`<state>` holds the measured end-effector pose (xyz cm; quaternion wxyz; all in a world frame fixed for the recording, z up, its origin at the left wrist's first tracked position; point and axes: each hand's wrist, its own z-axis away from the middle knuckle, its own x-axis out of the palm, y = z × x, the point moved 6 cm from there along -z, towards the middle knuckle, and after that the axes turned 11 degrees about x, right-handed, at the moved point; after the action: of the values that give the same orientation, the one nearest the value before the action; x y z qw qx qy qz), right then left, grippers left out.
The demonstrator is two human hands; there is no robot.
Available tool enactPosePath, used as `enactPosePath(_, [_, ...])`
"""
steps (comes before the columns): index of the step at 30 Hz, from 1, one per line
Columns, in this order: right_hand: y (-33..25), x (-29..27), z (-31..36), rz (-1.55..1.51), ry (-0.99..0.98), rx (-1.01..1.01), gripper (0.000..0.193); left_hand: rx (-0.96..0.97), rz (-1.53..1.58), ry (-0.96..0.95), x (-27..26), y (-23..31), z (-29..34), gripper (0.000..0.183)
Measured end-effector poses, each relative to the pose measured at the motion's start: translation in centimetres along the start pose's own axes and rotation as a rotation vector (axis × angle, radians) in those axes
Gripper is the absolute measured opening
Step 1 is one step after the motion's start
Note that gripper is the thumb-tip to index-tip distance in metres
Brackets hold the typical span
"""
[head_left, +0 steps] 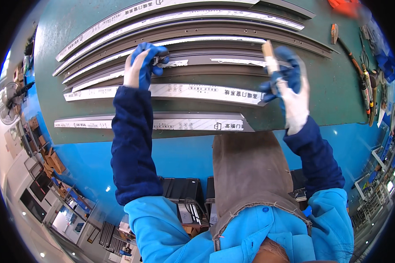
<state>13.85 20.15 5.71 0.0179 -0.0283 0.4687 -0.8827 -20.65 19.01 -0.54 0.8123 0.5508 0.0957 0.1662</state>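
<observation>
My left hand (142,65), in a blue-and-white glove, is over the left part of a row of long grey-brown metal profiles (197,33). Its fingers are bent together around something small and dark that I cannot make out. My right hand (289,83), gloved the same way, is above the right ends of the profiles. It grips a narrow flat tool (271,61) with a tan upper end and a white middle, possibly a brush; the fingers hide its lower part. Beneath my hands, one profile with a printed white film (197,92) lies crosswise.
Another film-covered profile (175,122) lies along the near edge of the green table (324,96). At the right are a hammer-like tool (334,34), several hand tools (368,87) and an orange thing (344,6). A fan (8,103) stands beyond the left side.
</observation>
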Motion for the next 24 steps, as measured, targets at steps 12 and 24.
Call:
enactPosePath(12, [1.4, -7.3, -2.8, 0.856, 0.367, -0.951, 0.055, 0.286, -0.541, -0.307, 7.4, -1.9, 8.9, 0.047])
enactPosePath(24, [3.2, -7.2, -4.4, 0.583, 0.001, -0.264, 0.063, 0.996, -1.159, -0.323, 15.1, 0.6, 11.6, 0.033])
